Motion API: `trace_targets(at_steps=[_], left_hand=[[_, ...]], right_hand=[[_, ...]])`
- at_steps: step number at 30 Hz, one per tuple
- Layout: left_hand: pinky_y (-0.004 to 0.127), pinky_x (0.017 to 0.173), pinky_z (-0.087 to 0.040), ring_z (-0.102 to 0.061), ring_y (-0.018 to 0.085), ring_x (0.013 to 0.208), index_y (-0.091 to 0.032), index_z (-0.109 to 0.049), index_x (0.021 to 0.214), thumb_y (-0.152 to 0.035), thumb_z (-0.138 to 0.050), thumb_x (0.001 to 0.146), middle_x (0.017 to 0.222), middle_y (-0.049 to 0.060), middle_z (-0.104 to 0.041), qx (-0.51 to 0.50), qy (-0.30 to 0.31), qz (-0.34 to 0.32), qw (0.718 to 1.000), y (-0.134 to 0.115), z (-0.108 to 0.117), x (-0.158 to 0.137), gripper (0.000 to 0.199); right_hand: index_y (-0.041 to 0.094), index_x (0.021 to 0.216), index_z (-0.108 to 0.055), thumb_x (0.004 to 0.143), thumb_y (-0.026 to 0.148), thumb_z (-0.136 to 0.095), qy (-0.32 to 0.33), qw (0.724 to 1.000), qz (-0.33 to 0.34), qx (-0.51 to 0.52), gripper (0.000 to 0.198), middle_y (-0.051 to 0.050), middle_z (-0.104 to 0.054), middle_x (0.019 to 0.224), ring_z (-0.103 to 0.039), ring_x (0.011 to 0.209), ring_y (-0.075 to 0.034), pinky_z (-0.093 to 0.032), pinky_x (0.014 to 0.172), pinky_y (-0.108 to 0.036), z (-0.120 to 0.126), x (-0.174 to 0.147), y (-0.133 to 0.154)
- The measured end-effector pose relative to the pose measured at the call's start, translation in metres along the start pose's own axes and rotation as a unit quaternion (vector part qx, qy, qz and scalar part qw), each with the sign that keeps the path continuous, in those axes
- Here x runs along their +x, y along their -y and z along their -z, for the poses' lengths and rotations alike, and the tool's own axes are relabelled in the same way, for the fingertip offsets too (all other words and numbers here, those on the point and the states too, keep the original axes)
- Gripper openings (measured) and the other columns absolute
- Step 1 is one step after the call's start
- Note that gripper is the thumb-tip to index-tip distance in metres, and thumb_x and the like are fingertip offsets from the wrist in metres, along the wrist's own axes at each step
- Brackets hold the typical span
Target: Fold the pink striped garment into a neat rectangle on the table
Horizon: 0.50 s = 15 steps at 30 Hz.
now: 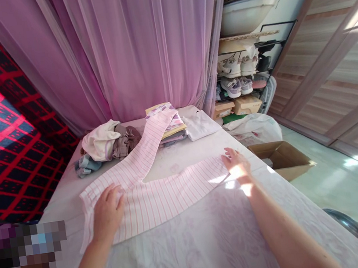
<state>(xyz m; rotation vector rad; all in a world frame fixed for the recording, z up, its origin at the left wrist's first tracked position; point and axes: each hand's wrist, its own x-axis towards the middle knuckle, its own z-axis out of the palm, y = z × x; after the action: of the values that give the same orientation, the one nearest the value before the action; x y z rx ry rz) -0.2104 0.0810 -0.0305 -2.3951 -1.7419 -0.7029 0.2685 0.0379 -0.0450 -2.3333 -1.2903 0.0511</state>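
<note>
Pink-and-white striped pants (164, 198) lie spread on the bed, the legs apart in a V and the waistband toward the left. One leg reaches back and its end rests on a folded stack of clothes (173, 130). My left hand (108, 212) lies flat on the pants near the waistband, fingers stretched out. At the hem of the nearer leg is my right hand (236, 163), its fingers apart and touching the cloth's edge. Both hands look open.
Crumpled clothes (102, 142) sit at the bed's back left, and a folded white garment (200, 124) lies right of the stack. Purple curtains (146, 45) hang behind. On the floor to the right are a cardboard box (282, 159) and a shoe rack (240, 72).
</note>
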Motion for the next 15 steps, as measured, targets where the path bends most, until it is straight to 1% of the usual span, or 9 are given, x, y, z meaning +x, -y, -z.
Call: trace_targets(at_steps=[2,4,5,7,8,9,10,12,15], left_hand=[[0.048,0.108,-0.041,-0.05,0.034,0.129,-0.01,-0.057,0.125,-0.037,-0.045,0.088,0.137,0.02,-0.054,0.058,0.015,0.087,0.994,0.032,0.01,0.015,0.048],[0.051,0.104,-0.044,-0.051,0.039,0.128,-0.006,-0.049,0.134,-0.041,-0.045,0.089,0.138,0.024,-0.053,0.088,0.045,0.186,0.978,0.056,0.017,0.028,0.058],[0.052,0.103,-0.044,-0.051,0.04,0.127,-0.005,-0.046,0.137,-0.044,-0.046,0.089,0.139,0.025,-0.052,0.094,0.063,0.226,0.967,0.066,0.019,0.034,0.062],[0.051,0.101,-0.046,-0.052,0.04,0.127,-0.004,-0.04,0.142,-0.05,-0.048,0.088,0.141,0.025,-0.051,0.081,0.117,0.281,0.949,0.082,0.02,0.045,0.072],[0.05,0.1,-0.046,-0.053,0.04,0.126,-0.004,-0.038,0.144,-0.053,-0.048,0.087,0.142,0.025,-0.051,0.068,0.148,0.295,0.942,0.089,0.02,0.05,0.076],[0.048,0.099,-0.047,-0.053,0.039,0.126,-0.005,-0.037,0.145,-0.056,-0.048,0.086,0.142,0.025,-0.051,0.056,0.176,0.3,0.936,0.095,0.019,0.054,0.079],[0.047,0.097,-0.048,-0.055,0.039,0.125,-0.006,-0.039,0.144,-0.058,-0.049,0.084,0.141,0.024,-0.052,0.049,0.199,0.302,0.931,0.1,0.018,0.058,0.08],[0.043,0.093,-0.049,-0.059,0.038,0.119,-0.011,-0.051,0.137,-0.059,-0.053,0.079,0.135,0.02,-0.059,0.043,0.23,0.303,0.924,0.108,0.017,0.066,0.076],[0.034,0.082,-0.051,-0.067,0.031,0.103,-0.017,-0.066,0.111,-0.053,-0.056,0.075,0.115,0.011,-0.071,0.018,0.281,0.288,0.915,0.115,0.024,0.077,0.052]], right_hand=[[0.019,0.123,-0.063,0.09,0.028,-0.051,-0.044,0.998,0.042,-0.003,0.037,-0.012,-0.067,0.12,-0.06,0.109,-0.027,-0.045,0.093,-0.04,0.003,0.004,0.011],[0.019,0.116,-0.068,0.089,0.025,-0.051,-0.049,0.996,0.075,0.028,0.033,-0.012,-0.067,0.119,-0.06,0.109,-0.028,-0.045,0.095,-0.041,0.005,0.007,0.034],[0.02,0.111,-0.07,0.088,0.024,-0.051,-0.026,0.994,0.083,0.063,0.03,-0.011,-0.068,0.116,-0.061,0.105,-0.027,-0.045,0.094,-0.04,0.005,0.008,0.05],[0.022,0.105,-0.072,0.088,0.022,-0.051,0.073,0.979,0.082,0.171,0.027,-0.008,-0.069,0.113,-0.065,0.095,-0.022,-0.046,0.092,-0.036,0.001,0.005,0.089],[0.023,0.105,-0.072,0.087,0.022,-0.054,0.14,0.957,0.063,0.246,0.025,-0.007,-0.069,0.115,-0.066,0.091,-0.02,-0.047,0.09,-0.034,-0.004,0.002,0.11],[0.024,0.107,-0.071,0.085,0.022,-0.059,0.209,0.923,0.028,0.322,0.025,-0.005,-0.069,0.116,-0.067,0.088,-0.018,-0.047,0.088,-0.032,-0.01,-0.001,0.132],[0.024,0.11,-0.069,0.083,0.025,-0.063,0.245,0.906,0.019,0.346,0.027,-0.005,-0.07,0.113,-0.068,0.079,-0.017,-0.049,0.081,-0.03,-0.018,-0.004,0.153],[0.023,0.116,-0.066,0.08,0.03,-0.07,0.289,0.88,0.006,0.377,0.037,-0.006,-0.071,0.11,-0.069,0.066,-0.014,-0.05,0.066,-0.026,-0.034,-0.008,0.191],[0.02,0.109,-0.066,0.082,0.036,-0.069,0.331,0.842,-0.02,0.425,0.031,-0.006,-0.073,0.101,-0.07,0.066,-0.014,-0.045,0.053,-0.021,-0.058,-0.007,0.232]])
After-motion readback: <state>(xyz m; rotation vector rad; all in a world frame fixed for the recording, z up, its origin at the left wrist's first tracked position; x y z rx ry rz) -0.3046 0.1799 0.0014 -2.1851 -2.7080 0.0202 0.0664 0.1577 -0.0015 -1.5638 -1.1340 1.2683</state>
